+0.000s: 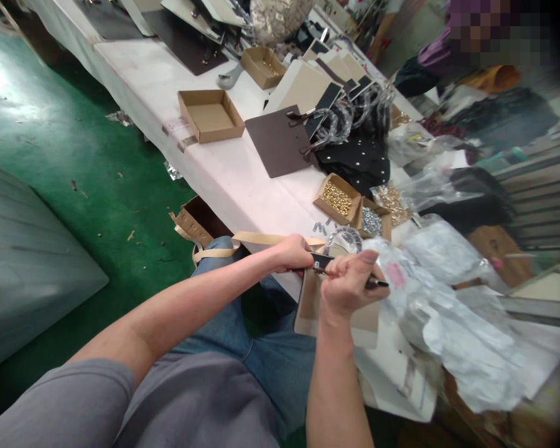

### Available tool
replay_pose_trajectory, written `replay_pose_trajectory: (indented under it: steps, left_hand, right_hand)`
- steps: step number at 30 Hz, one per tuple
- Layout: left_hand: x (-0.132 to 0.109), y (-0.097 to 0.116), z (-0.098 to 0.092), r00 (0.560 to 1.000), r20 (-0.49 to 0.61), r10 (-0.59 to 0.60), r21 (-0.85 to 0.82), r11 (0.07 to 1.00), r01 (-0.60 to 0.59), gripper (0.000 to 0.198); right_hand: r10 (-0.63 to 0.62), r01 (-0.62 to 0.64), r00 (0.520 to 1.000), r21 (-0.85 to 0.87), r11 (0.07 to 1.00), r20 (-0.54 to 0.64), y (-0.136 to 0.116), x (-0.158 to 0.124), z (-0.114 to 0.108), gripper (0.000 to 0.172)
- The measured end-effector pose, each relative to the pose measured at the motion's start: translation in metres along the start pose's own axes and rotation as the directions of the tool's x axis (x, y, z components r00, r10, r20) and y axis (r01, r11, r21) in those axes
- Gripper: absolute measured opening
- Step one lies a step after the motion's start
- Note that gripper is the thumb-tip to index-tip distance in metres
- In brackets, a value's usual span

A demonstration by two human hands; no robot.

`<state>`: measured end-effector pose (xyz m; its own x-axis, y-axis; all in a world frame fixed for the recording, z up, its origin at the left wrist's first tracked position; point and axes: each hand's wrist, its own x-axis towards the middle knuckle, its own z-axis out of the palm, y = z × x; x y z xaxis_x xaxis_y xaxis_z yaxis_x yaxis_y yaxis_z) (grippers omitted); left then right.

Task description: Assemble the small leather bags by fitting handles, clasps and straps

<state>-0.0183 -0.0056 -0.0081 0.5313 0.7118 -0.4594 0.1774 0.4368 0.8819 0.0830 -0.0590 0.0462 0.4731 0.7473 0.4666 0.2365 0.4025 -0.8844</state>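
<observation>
Near the table's front edge, my left hand [295, 253] is closed on the left part of a dark flat strip [318, 262] with a small white mark. My right hand [350, 283] is wrapped round a dark tool-like item [376, 283] whose tip sticks out to the right; the rest is hidden in the fist. Below my hands lies a beige panel [308, 305], partly covered by my right forearm. A cream ribbon [261, 238] runs from my left thigh up behind my left hand. A clear-wrapped ring [345, 236] lies just beyond my hands.
Small boxes of gold pieces [336, 198] and silver pieces [370, 221] sit beyond my hands. A brown panel [280, 143] and an open cardboard box [211, 117] lie farther up the table [242, 180]. White plastic bags [462, 336] crowd the right. A person's purple sleeve [435, 55] shows at the upper right.
</observation>
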Motion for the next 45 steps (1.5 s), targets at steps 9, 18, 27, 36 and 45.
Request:
replay_pose_trajectory:
  steps: [9,18,27,36,45]
  left_hand:
    - [0.000,-0.006,0.000,0.999,0.033,0.040,-0.038,0.999,-0.038,0.003]
    - [-0.001,-0.007,0.003,0.997,0.013,0.072,-0.040,0.997,-0.072,0.007]
    - [0.004,-0.013,0.009,0.997,-0.028,0.068,-0.027,0.997,-0.069,0.007]
    - [0.001,-0.007,0.008,0.999,0.013,0.034,-0.004,0.999,-0.033,0.002]
    - [-0.007,-0.004,0.015,0.989,-0.062,0.131,-0.068,0.988,-0.135,0.006]
  right_hand:
    - [0.063,-0.064,0.995,-0.008,0.998,-0.079,0.006,0.008,0.008,0.070]
    - [0.113,-0.113,0.994,0.049,0.992,-0.007,0.006,0.039,0.000,0.074]
    - [0.110,-0.109,0.994,0.046,0.993,-0.028,0.017,0.028,0.008,0.072]
    - [0.071,-0.067,0.995,0.057,0.996,-0.071,0.013,0.015,0.006,0.071]
    - [0.290,-0.287,0.957,0.157,0.945,0.003,0.015,0.047,-0.012,0.079]
